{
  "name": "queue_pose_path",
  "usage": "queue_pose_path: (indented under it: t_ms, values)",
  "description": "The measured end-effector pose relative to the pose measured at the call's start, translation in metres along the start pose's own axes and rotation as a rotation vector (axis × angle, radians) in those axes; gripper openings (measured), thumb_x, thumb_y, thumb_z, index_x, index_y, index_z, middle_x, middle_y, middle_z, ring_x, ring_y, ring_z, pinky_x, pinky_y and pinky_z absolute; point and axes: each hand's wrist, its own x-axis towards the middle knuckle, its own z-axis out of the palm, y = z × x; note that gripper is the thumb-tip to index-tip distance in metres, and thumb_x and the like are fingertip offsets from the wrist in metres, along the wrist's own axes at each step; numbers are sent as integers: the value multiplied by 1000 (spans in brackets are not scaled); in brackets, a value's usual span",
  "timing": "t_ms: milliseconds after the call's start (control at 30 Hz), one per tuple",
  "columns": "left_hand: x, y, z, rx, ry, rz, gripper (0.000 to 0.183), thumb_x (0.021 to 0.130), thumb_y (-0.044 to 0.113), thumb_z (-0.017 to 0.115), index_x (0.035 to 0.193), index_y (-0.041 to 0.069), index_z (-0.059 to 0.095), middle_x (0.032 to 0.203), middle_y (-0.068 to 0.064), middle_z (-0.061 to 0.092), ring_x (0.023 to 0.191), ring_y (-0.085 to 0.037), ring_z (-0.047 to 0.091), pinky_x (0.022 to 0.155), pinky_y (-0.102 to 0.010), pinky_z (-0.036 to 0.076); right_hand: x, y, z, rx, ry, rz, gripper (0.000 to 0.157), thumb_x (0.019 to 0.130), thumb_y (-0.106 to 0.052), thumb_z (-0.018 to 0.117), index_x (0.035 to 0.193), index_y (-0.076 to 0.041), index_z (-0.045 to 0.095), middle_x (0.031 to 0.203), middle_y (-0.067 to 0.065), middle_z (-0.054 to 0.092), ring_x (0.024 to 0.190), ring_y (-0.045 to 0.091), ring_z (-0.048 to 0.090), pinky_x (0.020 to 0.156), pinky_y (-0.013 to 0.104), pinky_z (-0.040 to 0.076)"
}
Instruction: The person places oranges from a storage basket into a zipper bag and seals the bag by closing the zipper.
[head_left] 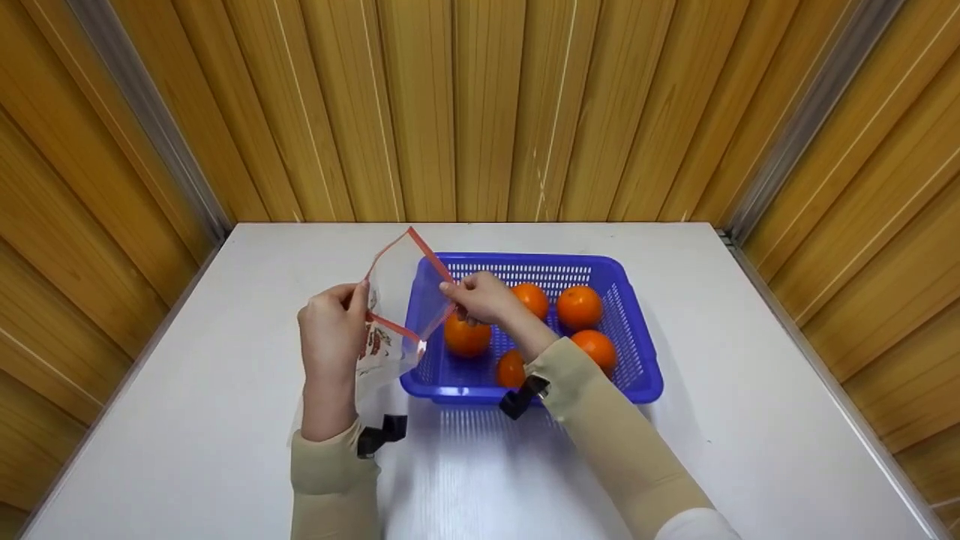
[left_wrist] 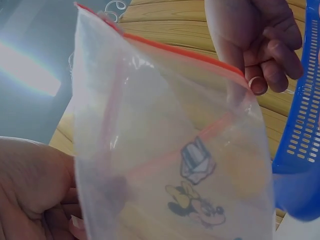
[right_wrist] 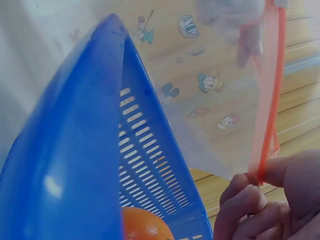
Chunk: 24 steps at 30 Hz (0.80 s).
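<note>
A clear zip bag point(head_left: 381, 356) with a red edge and cartoon prints hangs between the two hands, its mouth spread wide. The left hand point(head_left: 330, 326) pinches the bag's left rim between thumb and fingers. On the opposite rim, the right hand point(head_left: 487, 300) pinches the red strip, as the right wrist view also shows at close range. That hand is over a blue plastic basket point(head_left: 643, 352) holding several oranges point(head_left: 579, 307). One orange point(head_left: 466, 337) lies just below the right fingers, and another is partly covered by the right wrist. No fruit shows inside the bag.
The basket stands on a white table point(head_left: 195, 360), with slotted sides. Wood-look panels point(head_left: 480, 112) enclose the back and both sides. Black wrist mounts point(head_left: 382, 435) sit on both sleeves.
</note>
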Motion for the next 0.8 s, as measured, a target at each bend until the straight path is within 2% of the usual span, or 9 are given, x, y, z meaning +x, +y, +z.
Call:
queue_pose_path:
  t_ms: [200, 267, 433, 600, 800]
  values:
    - [0, -1, 2, -1, 13, 22, 29, 103, 23, 64, 105, -2, 80, 80, -16, 76, 72, -27, 68, 62, -25, 46, -16, 3, -6, 82, 36, -39, 35, 105, -34, 59, 111, 0, 65, 99, 20, 70, 68, 17, 63, 77, 38, 61]
    - [0, -1, 3, -2, 19, 28, 29, 103, 22, 63, 104, -2, 80, 78, -16, 75, 70, -27, 68, 61, -25, 45, -23, 4, -9, 100, 43, -55, 33, 105, -31, 60, 117, -1, 63, 110, 25, 69, 72, 23, 66, 75, 37, 61]
    - [0, -2, 3, 1, 29, 53, 28, 102, 20, 63, 102, -2, 80, 73, -14, 74, 66, -27, 65, 59, -26, 44, -43, 11, -20, 18, 85, -84, 35, 104, -32, 62, 128, -7, 63, 117, 18, 69, 98, 33, 70, 81, 36, 58]
    - [0, -2, 3, 11, 26, 48, 28, 102, 21, 64, 103, -2, 80, 73, -14, 73, 68, -27, 66, 60, -26, 44, -62, 24, -31, -64, 150, -125, 35, 101, -28, 66, 131, -10, 65, 129, 15, 67, 119, 34, 64, 102, 48, 54]
    - [0, -1, 4, 8, 22, 46, 28, 102, 21, 64, 102, -2, 80, 72, -14, 73, 66, -26, 64, 58, -25, 42, -75, 39, -31, -99, 128, -69, 40, 98, -24, 71, 135, -13, 63, 139, 18, 63, 132, 36, 59, 115, 53, 45]
